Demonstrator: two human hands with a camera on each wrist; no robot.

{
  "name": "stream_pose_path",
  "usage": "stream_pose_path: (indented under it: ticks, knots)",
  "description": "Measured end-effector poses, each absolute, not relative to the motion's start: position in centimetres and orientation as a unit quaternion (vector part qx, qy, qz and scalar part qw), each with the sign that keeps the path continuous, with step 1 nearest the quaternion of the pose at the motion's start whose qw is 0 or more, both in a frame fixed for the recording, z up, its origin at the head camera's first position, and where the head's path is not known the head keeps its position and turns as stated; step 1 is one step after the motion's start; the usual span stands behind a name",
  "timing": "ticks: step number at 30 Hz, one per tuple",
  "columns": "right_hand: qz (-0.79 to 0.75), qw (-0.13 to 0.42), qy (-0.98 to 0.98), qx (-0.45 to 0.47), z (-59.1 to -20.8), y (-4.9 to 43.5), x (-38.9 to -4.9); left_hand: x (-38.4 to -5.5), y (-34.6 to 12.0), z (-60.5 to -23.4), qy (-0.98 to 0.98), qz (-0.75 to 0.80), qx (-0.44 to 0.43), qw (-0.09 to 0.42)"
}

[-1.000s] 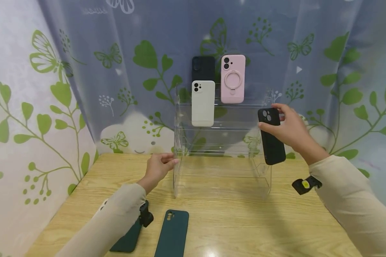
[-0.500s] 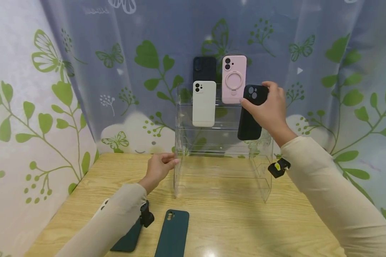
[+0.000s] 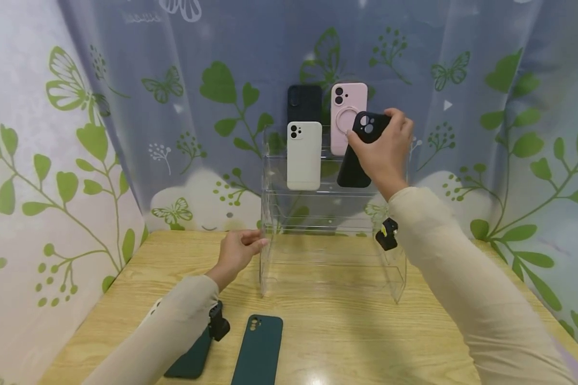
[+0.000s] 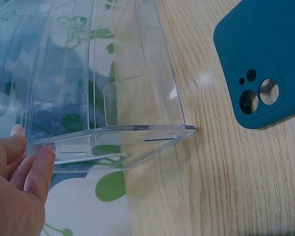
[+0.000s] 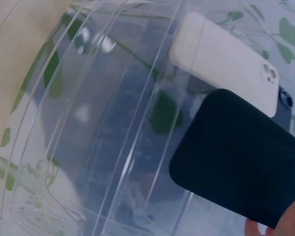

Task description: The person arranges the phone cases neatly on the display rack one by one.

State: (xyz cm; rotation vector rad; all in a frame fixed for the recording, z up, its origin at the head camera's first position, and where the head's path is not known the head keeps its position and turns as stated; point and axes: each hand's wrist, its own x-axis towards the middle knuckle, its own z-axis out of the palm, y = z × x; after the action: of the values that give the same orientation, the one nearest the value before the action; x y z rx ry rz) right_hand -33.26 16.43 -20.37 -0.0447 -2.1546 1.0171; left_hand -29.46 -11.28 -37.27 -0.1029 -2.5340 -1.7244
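Note:
My right hand (image 3: pixel 385 152) pinches a black phone case (image 3: pixel 355 166) by its sides, camera cutouts at the top. The case tilts in front of a clear tiered display stand (image 3: pixel 265 256), overlapping the lower part of a pink phone case (image 3: pixel 349 96) with a ring. To its left a white phone case (image 3: pixel 304 163) stands on a tier, and a dark phone case (image 3: pixel 304 101) is partly hidden behind that one. My left hand (image 3: pixel 236 255) pinches the stand's left side panel (image 4: pixel 137 129) between thumb and fingers.
A teal phone case (image 3: pixel 260 347) lies on the wooden table (image 3: pixel 347 342) in front of the stand. Another dark green case (image 3: pixel 192 357) lies partly under the left sleeve, with a white one barely showing beside it. A patterned curtain (image 3: pixel 212 32) hangs behind.
My right hand has carried the black phone case left and up, from the stand's right side to in front of the pink case. My left hand has stayed at the panel.

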Motion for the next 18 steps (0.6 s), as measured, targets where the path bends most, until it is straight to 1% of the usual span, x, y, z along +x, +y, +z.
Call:
stream_pose_path:
  ticks: [5,8,14,18]
  knots:
    - [0.393,0.412,-0.822,-0.018,-21.0,16.2,-34.3,-29.6,-11.3,-37.4,-0.827,-0.56,-0.037,0.036]
    - [0.392,0.424,-0.816,-0.016,-21.5,16.0,-34.8,-29.5,-11.4,-37.4,-0.827,-0.559,-0.038,0.036]
    - [0.386,0.426,-0.818,-0.005,-22.2,15.7,-35.5,-29.4,-11.4,-37.3,-0.829,-0.556,-0.035,0.038]
    - [0.381,0.417,-0.825,-0.004,-22.8,15.4,-35.9,-29.5,-11.4,-37.3,-0.83,-0.555,-0.035,0.038]
